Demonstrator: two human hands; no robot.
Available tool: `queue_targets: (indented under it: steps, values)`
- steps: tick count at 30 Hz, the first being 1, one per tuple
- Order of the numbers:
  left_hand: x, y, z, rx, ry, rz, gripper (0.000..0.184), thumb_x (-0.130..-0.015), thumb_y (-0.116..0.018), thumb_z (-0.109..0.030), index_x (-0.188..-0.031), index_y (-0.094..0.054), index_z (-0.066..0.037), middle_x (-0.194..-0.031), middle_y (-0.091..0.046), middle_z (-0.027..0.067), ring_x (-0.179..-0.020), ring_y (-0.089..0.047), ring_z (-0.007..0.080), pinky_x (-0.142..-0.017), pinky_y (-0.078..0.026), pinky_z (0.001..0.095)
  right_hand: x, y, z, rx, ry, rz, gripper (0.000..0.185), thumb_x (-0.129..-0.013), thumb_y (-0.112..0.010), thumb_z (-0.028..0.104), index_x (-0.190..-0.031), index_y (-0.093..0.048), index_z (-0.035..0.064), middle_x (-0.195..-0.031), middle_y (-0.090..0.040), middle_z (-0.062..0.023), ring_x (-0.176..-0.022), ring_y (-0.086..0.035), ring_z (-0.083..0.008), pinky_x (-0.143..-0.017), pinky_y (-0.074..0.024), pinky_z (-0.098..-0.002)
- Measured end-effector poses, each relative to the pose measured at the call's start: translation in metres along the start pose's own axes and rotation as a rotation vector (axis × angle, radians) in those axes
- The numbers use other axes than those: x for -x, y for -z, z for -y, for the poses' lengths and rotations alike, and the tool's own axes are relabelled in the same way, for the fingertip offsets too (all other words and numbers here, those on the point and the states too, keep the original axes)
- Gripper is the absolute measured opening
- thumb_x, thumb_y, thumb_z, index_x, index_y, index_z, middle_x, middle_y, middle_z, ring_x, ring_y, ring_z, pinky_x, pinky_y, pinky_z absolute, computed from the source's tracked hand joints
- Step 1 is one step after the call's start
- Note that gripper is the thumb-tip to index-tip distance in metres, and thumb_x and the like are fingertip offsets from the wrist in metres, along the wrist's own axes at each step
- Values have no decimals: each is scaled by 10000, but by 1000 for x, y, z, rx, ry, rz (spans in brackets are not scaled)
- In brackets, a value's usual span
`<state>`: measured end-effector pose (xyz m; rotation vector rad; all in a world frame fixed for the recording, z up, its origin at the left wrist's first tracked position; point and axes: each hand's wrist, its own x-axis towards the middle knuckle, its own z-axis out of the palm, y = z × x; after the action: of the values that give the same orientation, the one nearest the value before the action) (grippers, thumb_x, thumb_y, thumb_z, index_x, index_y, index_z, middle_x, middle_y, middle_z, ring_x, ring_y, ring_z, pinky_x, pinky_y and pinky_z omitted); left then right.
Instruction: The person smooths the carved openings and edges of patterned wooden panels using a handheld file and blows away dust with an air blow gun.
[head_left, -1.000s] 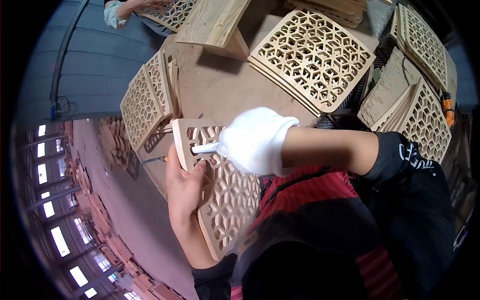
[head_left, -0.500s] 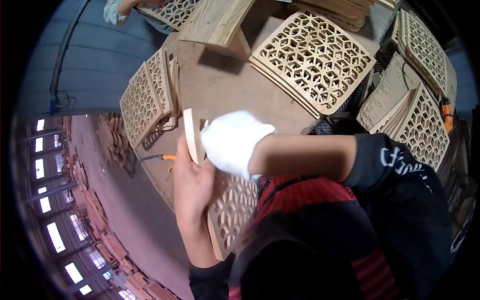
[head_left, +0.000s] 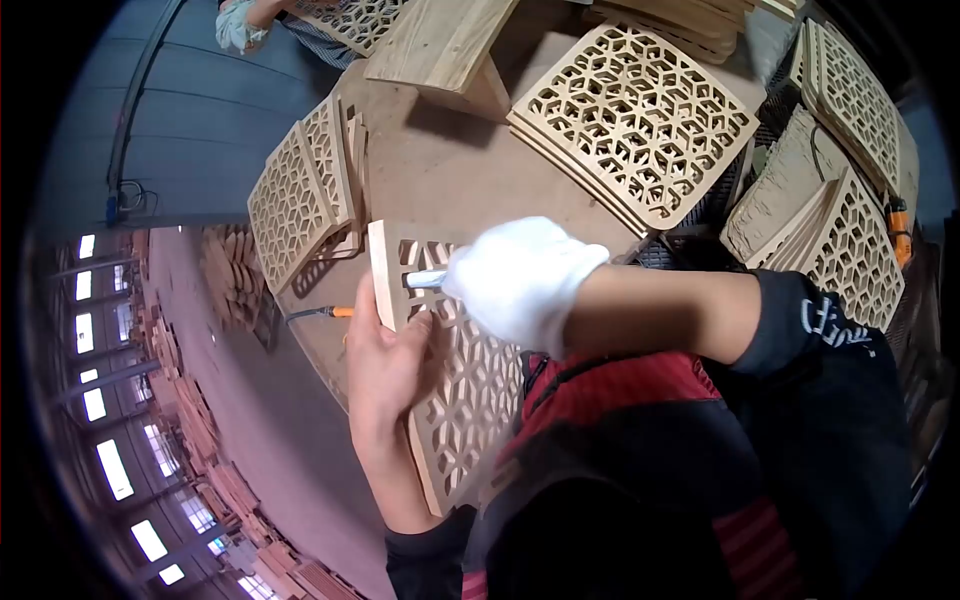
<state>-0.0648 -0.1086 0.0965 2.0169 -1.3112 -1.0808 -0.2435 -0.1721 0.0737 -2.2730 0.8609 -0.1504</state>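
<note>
My bare left hand [head_left: 385,355] grips the edge of a wooden lattice panel [head_left: 465,400], thumb on its face and fingers behind. The panel stands tilted in front of my body, its pattern of cut-out openings facing me. My right hand [head_left: 520,285], in a white glove, is closed around a short pale stick-like tool [head_left: 425,279]. Its tip reaches the openings near the panel's upper left corner. What kind of tool it is I cannot make out, as the glove hides most of it.
Stacked lattice panels [head_left: 640,120] lie on the worktable [head_left: 440,180], with more leaning panels [head_left: 305,190] at left and others [head_left: 850,250] at right. A wooden board stand [head_left: 445,50] is at the back. Orange-handled tools [head_left: 898,232] lie at the edges. Another person's hand [head_left: 262,12] shows top left.
My right hand has moved right and slightly down, uncovering the pale tool and more of the panel's openings. My left hand keeps its grip. The whole view has shifted slightly.
</note>
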Motion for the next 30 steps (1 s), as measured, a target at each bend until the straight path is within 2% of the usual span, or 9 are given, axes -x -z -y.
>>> queue_targets:
  steps: [10, 14, 17, 18, 21, 25, 27, 28, 30]
  values:
    - [4, -7, -7, 3, -11, 20, 530, -827, -548, 47, -1344, -468, -37, -991, -643, 74, -860, -598, 119, -758, -490, 260, 1, -9, -1, -3, 55, -79, 173, -791, -589, 146, -791, -703, 14, -786, -693, -178, -732, -688, -339, -656, -554, -411]
    - [6, -15, -17, 5, -15, 5, 514, -834, -540, 62, -1336, -474, -29, -981, -644, 73, -853, -604, 122, -763, -493, 264, -14, -2, 5, 133, 95, 69, 190, -849, -568, 148, -949, -688, 40, -824, -696, -168, -785, -690, -333, -685, -552, -416]
    - [5, -7, -7, 12, -11, -17, 511, -835, -540, 69, -1333, -474, -27, -976, -646, 77, -818, -605, 118, -726, -493, 256, -18, -12, 6, 97, 90, 42, 184, -875, -553, 145, -965, -678, 43, -809, -691, -171, -767, -687, -338, -687, -550, -424]
    - [4, -3, -5, 33, 12, -10, 511, -835, -540, 70, -1332, -474, -27, -974, -646, 79, -809, -604, 118, -716, -493, 255, -13, -6, 7, 104, 63, 80, 176, -870, -552, 154, -889, -687, 43, -769, -683, -172, -721, -678, -348, -664, -545, -430]
    - [1, 1, -7, 32, -14, -34, 507, -832, -532, 81, -1325, -472, -17, -949, -643, 82, -771, -600, 120, -676, -489, 252, 8, -5, -3, -76, -59, -57, 204, -882, -540, 184, -855, -694, 54, -773, -685, -164, -719, -673, -353, -657, -538, -435]
    - [-3, 1, -6, 36, -32, -58, 513, -829, -527, 81, -1329, -463, -12, -911, -631, 83, -699, -577, 105, -606, -468, 243, -3, 1, 3, 39, -15, -10, 253, -904, -518, 205, -914, -696, 26, -811, -693, -180, -737, -674, -369, -684, -539, -448]
    - [-3, 1, -4, 79, -34, -60, 519, -828, -526, 78, -1334, -456, -11, -892, -624, 83, -658, -559, 94, -569, -453, 238, -4, 1, 4, 33, -47, 39, 217, -751, -651, 97, -951, -691, 22, -840, -700, -173, -777, -692, -330, -683, -559, -404]
    - [-2, 1, -9, 52, 6, -41, 527, -826, -524, 80, -1340, -450, -6, -937, -631, 90, -721, -579, 107, -626, -472, 242, -4, 2, 4, 32, -63, 66, 296, -675, -717, 42, -969, -689, 20, -855, -704, -170, -798, -701, -311, -683, -568, -382]
    - [-1, -3, -6, 44, -15, -49, 534, -824, -526, 82, -1345, -448, -5, -978, -632, 98, -780, -588, 120, -682, -483, 252, 4, 11, 2, 6, -39, 64, 257, -665, -726, 42, -920, -700, 16, -839, -704, -168, -787, -702, -310, -681, -568, -385]
